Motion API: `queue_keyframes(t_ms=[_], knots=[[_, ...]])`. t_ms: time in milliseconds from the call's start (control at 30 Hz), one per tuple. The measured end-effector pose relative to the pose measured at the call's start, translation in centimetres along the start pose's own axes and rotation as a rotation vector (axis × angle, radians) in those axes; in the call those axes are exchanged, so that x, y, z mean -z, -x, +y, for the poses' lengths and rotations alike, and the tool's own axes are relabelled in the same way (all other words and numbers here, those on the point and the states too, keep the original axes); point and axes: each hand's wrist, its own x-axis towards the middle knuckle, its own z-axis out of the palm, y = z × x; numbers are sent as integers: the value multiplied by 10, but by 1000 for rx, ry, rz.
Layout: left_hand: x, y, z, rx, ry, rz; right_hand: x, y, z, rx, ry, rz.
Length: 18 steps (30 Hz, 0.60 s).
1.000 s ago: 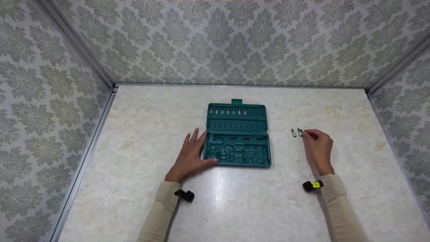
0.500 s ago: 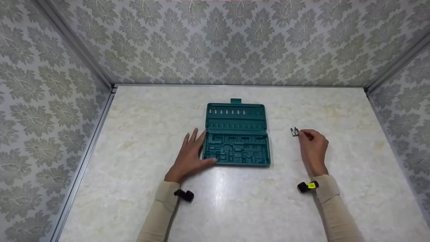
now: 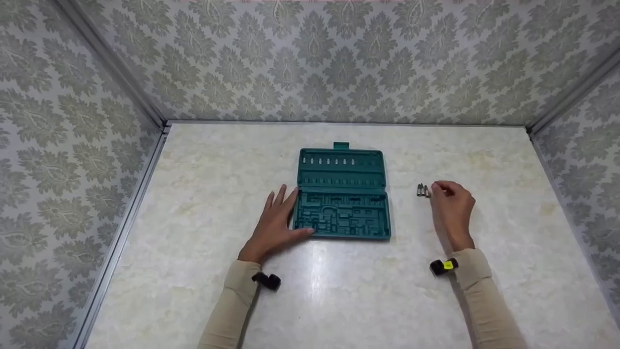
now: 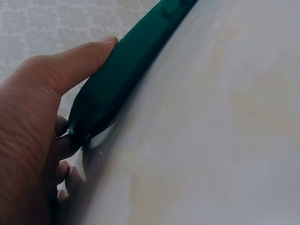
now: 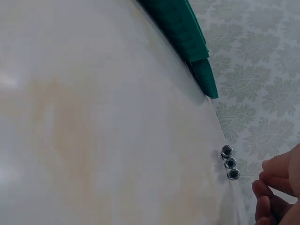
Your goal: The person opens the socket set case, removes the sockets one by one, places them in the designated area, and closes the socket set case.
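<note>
now right hand [image 3: 451,206] curled beside bits [image 3: 423,190]

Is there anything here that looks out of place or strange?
Yes, a little. Three small metal bits lie loose on the table, in a row beside the fingertips of the right hand, apart from the open green case. Most of the case's slots look empty. The left hand rests against its left edge. Nothing looks spilled or damaged.

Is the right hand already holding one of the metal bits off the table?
No: in the right wrist view three metal bits lie in a row on the table, and the right hand is beside them.
</note>
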Motion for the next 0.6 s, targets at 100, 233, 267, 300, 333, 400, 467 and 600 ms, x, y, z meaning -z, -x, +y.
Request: queue_keyframes(t_ms=[100,233,267,300,333,400,467,600], knots=[[-1,-2,2,-1,-5,2,-1,-7,-8,100,-5,-3],[0,-1,2,16,-4,3,-15,-14,-24,196,-21,-67],[0,0,2,19,-2,4,-20,-16,-29,206,-21,-91],[0,0,2,22,1,4,-25,-17,-33,213,-19,-115],[0,0,1,25,3,4,-30,-19,-38,220,-18,-142],[0,0,0,21,5,6,-42,-22,-46,236,-4,-197],[-1,0,0,10,6,6,-52,-24,-53,248,4,-253],[-2,-1,-2,-19,-7,8,-71,-26,-66,293,4,-352]])
